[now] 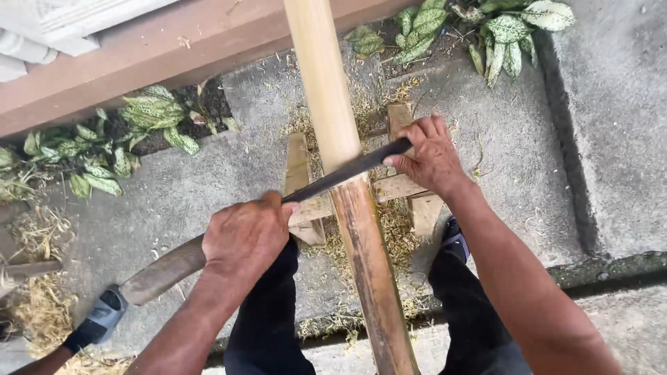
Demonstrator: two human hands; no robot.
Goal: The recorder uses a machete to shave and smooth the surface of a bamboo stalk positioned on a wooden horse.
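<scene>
Hands — left hand (244, 236) and right hand (431, 154) — grip a blade (347, 171) across a pole (347, 180), its far half scraped pale, near half brown.

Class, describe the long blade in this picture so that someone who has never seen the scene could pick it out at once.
Find the pale bamboo pole running up the middle over a low wooden stand. The blade lies slantwise across it, the left hand on its wooden handle and the right hand at its far tip. It is the only dark, thin metal strip there.
</scene>
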